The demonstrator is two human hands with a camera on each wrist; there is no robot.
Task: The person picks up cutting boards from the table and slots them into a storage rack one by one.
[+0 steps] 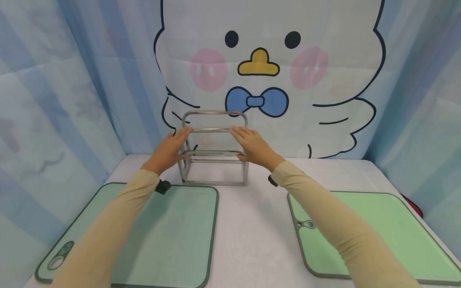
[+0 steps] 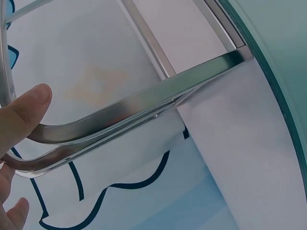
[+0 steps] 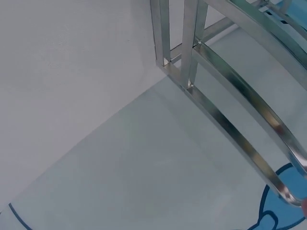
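The rack (image 1: 217, 152) stands upright near the back of the desk (image 1: 252, 236), before a printed curtain (image 1: 342, 72). The left grip (image 1: 168, 151) is clamped on its left side, thumb and fingers across the bars; the right grip (image 1: 256, 148) is clamped on its right side. The left board (image 1: 169, 236) lies just in front, the right board (image 1: 392, 224) farther off.

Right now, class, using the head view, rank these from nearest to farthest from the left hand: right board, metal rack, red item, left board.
1. Metal rack: near the middle, touching the left hand.
2. Left board: on the left, below the hand in view.
3. Right board: across on the right.
4. Red item: far right, partly hidden.
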